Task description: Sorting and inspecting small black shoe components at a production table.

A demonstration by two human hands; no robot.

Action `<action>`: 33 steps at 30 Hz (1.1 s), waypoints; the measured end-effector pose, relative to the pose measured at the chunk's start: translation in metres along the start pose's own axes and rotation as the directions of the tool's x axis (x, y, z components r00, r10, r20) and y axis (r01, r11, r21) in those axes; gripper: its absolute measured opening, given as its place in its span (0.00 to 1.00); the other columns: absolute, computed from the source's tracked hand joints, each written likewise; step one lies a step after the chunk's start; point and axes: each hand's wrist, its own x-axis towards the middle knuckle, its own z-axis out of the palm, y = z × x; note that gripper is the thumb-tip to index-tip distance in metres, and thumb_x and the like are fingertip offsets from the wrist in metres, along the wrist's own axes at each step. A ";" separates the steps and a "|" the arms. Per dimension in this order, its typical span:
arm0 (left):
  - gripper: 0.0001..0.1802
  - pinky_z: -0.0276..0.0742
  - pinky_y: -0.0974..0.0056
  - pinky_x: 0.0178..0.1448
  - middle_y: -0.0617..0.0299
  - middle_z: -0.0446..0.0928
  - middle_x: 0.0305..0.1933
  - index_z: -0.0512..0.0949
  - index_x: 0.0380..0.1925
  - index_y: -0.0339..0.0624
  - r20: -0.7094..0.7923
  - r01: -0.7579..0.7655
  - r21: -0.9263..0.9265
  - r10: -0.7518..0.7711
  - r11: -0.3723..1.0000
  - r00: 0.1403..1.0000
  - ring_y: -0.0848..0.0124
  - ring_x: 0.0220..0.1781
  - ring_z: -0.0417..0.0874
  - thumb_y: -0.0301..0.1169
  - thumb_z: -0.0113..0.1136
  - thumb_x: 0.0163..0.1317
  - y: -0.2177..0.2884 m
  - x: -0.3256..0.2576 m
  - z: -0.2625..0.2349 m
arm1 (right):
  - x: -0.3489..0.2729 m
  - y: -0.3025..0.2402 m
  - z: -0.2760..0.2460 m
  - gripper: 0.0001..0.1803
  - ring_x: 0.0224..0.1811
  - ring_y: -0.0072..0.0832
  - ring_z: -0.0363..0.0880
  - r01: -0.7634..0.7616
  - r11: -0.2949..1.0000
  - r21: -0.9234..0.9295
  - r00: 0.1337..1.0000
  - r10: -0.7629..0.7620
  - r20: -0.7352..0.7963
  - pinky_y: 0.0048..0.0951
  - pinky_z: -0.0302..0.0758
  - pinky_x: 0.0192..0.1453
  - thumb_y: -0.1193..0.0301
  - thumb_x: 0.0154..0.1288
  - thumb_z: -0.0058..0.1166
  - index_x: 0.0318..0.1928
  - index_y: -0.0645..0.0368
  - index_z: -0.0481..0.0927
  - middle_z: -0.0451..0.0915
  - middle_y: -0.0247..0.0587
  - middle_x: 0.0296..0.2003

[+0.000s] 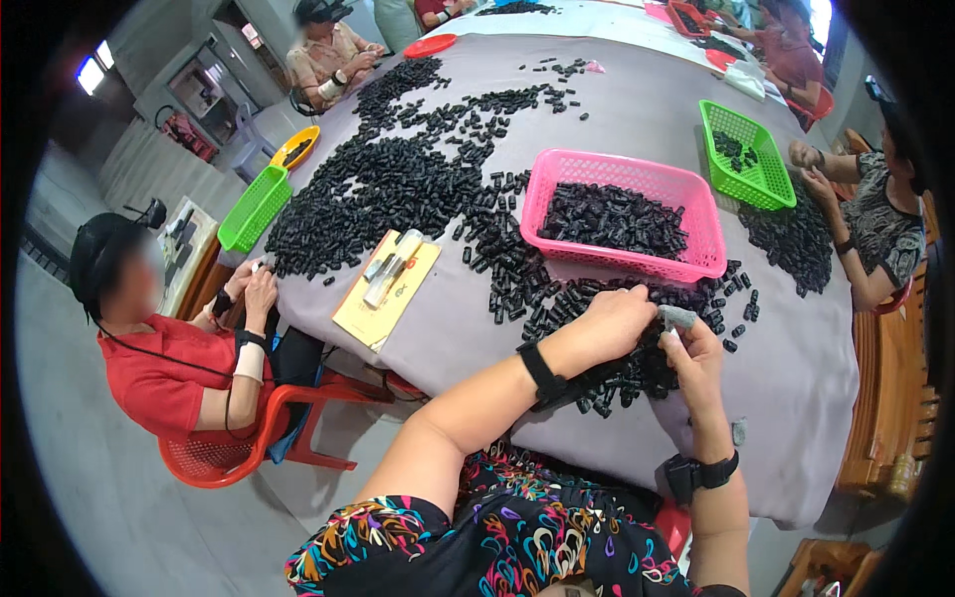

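My left hand [614, 324] is closed in a pinch over a heap of small black ribbed cylindrical pieces [622, 383]. Close beside it on the right, my right hand [695, 360] has its thumb and fingers pressed together. A grey cloth finger cover [678, 316] sits on one of its fingers. Whatever either hand pinches is too small or too hidden to make out. Just beyond both hands stands a pink plastic basket [686, 262], part filled with the same black pieces.
Black pieces [368, 194] spread widely across the grey tablecloth [438, 360]. A yellow booklet [363, 323] bears clear tubes [396, 267]. Green baskets stand at the left [255, 211] and right [761, 185]. A co-worker in red [169, 373] sits left, another [890, 214] right; others work farther back.
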 end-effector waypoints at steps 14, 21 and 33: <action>0.10 0.78 0.50 0.43 0.50 0.77 0.34 0.75 0.30 0.38 -0.022 0.074 0.019 -0.074 0.997 0.997 0.50 0.40 0.81 0.28 0.65 0.49 -0.017 0.005 0.005 | -0.001 0.007 0.001 0.17 0.30 0.10 0.67 0.010 0.999 -0.036 1.000 -0.011 -0.007 0.14 0.62 0.31 0.75 0.64 0.57 0.53 0.63 0.77 0.76 0.24 0.35; 0.08 0.77 0.50 0.43 0.51 0.77 0.34 0.77 0.29 0.39 -0.040 0.020 -0.009 -0.021 1.000 0.999 0.51 0.41 0.81 0.29 0.65 0.49 -0.012 0.006 0.001 | 0.000 0.009 -0.001 0.16 0.28 0.10 0.67 0.015 0.999 -0.042 1.000 -0.015 -0.007 0.14 0.62 0.29 0.74 0.64 0.57 0.52 0.63 0.77 0.76 0.25 0.33; 0.09 0.76 0.57 0.43 0.52 0.78 0.34 0.78 0.35 0.35 -0.188 -0.082 -0.480 -0.011 0.873 0.982 0.58 0.38 0.81 0.26 0.61 0.54 0.015 -0.001 -0.011 | 0.004 0.007 -0.001 0.21 0.38 0.13 0.72 0.126 0.991 -0.053 0.985 -0.131 -0.110 0.14 0.67 0.38 0.80 0.62 0.58 0.56 0.64 0.75 0.77 0.31 0.43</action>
